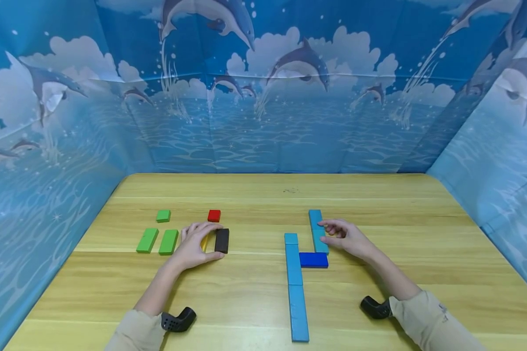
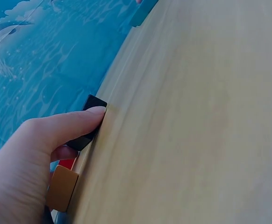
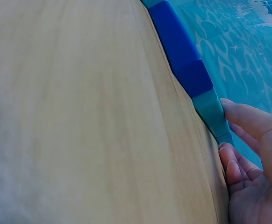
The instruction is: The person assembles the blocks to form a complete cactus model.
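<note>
Wooden table [image 1: 263,302], dolphin backdrop. Black block [image 1: 221,241] left of centre, long axis pointing at the far edge, just right of the left hand [image 1: 196,246], thumb on it, fingers curled over an orange block [image 2: 61,187]. Right hand [image 1: 347,239] relaxed, fingertips against a teal block [image 1: 318,231].

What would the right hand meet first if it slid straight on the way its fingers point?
The right hand points left, fingertips already at the light blue block. Past that, probably the long light blue strip, though depth is unclear.
</note>
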A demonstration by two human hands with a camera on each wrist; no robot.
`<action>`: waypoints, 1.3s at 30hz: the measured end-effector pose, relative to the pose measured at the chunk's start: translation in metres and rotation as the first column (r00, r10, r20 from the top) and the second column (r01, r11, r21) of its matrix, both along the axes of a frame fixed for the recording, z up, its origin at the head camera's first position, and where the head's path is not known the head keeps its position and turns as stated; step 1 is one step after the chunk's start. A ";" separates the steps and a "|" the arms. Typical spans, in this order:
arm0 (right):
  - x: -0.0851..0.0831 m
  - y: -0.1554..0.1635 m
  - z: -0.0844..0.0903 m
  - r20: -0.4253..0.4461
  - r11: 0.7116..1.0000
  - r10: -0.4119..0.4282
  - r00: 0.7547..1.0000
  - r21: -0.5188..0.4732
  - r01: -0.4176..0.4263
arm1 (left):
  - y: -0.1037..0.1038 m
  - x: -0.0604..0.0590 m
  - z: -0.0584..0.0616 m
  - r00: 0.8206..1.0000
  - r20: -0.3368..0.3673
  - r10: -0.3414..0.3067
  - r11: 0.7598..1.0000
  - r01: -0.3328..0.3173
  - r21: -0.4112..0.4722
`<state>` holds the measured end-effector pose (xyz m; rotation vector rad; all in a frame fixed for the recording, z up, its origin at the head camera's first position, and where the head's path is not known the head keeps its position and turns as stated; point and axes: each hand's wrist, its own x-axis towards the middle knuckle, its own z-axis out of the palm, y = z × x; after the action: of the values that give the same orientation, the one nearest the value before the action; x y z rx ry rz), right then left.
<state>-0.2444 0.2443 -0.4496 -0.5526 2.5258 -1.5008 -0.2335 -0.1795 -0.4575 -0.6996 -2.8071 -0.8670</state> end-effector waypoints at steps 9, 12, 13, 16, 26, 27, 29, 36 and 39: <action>0.001 -0.001 0.002 0.008 1.000 0.003 1.000 -0.004 -0.003 | 0.011 -0.004 0.004 0.999 -0.047 0.010 0.997 -0.007 0.071; 0.001 0.000 0.002 0.001 1.000 0.003 1.000 -0.010 -0.003 | 0.025 -0.008 0.009 0.997 -0.072 0.021 0.994 -0.013 0.108; 0.002 0.000 0.002 0.001 1.000 0.002 1.000 -0.011 -0.002 | 0.031 -0.010 0.010 0.997 -0.079 0.023 0.993 -0.014 0.115; 0.002 0.000 0.002 0.001 1.000 0.002 1.000 -0.008 -0.002 | 0.049 -0.015 0.015 0.995 -0.097 0.028 0.992 -0.016 0.123; 0.011 -0.008 0.020 0.011 1.000 -0.004 1.000 0.007 0.004 | 0.104 -0.043 0.014 0.998 -0.065 0.023 0.994 -0.016 0.105; 0.012 -0.009 0.022 0.011 1.000 -0.004 1.000 0.007 0.004 | 0.109 -0.045 0.013 0.998 -0.057 0.022 0.995 -0.016 0.100; 0.014 -0.010 0.025 0.009 1.000 -0.001 1.000 0.008 0.001 | 0.116 -0.050 0.011 0.999 -0.039 0.019 0.996 -0.015 0.092; 0.005 -0.004 0.009 -0.001 1.000 0.012 1.000 -0.012 -0.012 | 0.138 -0.061 0.007 1.000 0.013 -0.005 0.996 0.004 0.086; 0.002 -0.001 0.004 -0.001 1.000 0.010 1.000 -0.011 -0.010 | 0.145 -0.064 0.005 0.999 0.036 -0.013 0.997 0.010 0.079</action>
<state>-0.2421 0.2430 -0.4459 -0.5670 2.5129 -1.5123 -0.2972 -0.0350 -0.4521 -0.6958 -2.7860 -0.9962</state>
